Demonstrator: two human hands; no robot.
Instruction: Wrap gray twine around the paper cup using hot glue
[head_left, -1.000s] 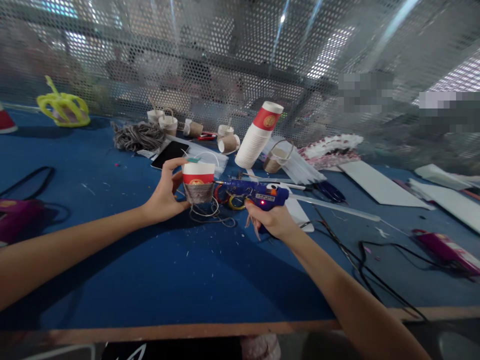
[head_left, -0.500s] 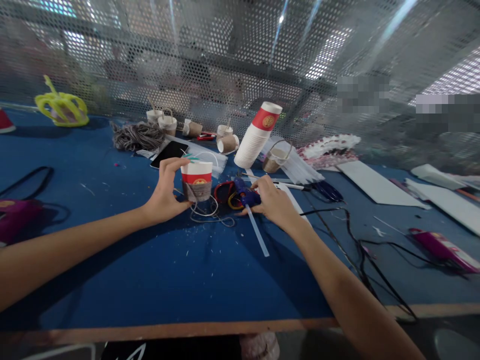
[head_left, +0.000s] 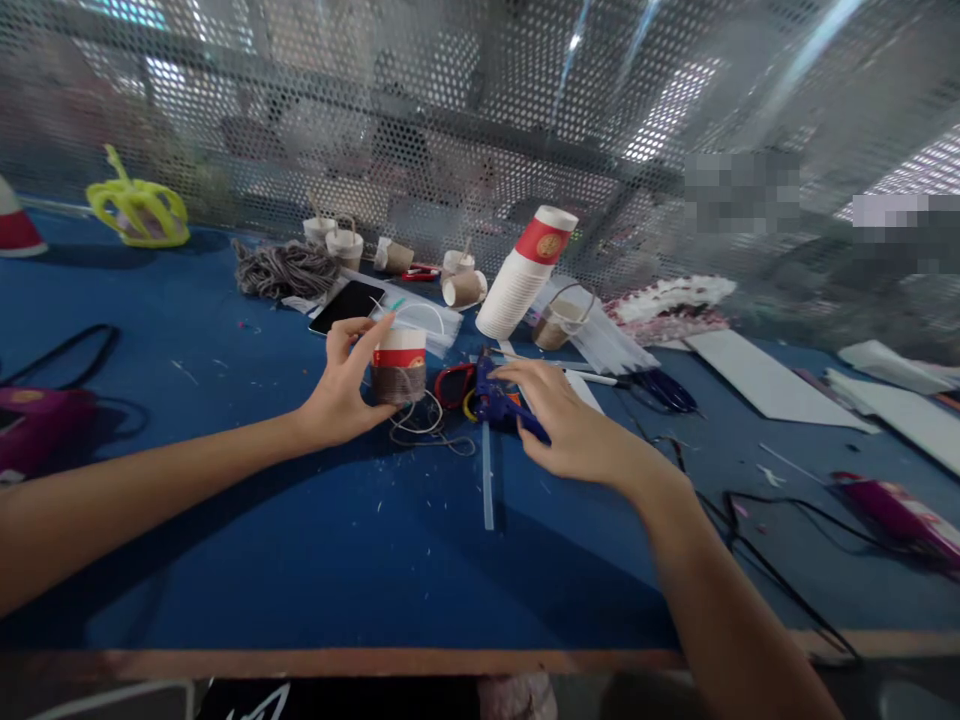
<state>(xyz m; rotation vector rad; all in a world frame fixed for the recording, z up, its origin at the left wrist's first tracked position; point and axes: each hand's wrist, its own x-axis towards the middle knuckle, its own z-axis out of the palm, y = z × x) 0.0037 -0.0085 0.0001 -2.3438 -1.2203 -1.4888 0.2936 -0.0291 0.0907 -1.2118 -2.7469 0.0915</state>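
Observation:
My left hand (head_left: pixel 349 385) holds a white and red paper cup (head_left: pixel 400 350) between fingers and thumb. Grey-brown twine (head_left: pixel 397 383) is wrapped around the cup's lower half, and loose strands (head_left: pixel 431 435) trail on the table beside it. At the right of the cup is a blue glue gun (head_left: pixel 491 395), with a clear glue stick (head_left: pixel 488 490) jutting toward me. My right hand (head_left: pixel 562 415) is around its handle, fingers above and thumb below, in a loose hold. Red-handled scissors (head_left: pixel 455 385) lie between the cup and the gun.
A leaning stack of paper cups (head_left: pixel 517 285) stands behind the gun. Farther back are a twine bundle (head_left: pixel 281 270), a phone (head_left: pixel 346 306), small twine-wrapped cups (head_left: pixel 465 288) and a little basket (head_left: pixel 559 322). White boards (head_left: pixel 780 380), black cables (head_left: pixel 757 560) and a purple device (head_left: pixel 896 510) lie at right.
The glue gun has turned, so its glue stick now points straight toward me rather than slanting right. My right hand's fingers have loosened and stretched out. The cup stays in my left hand.

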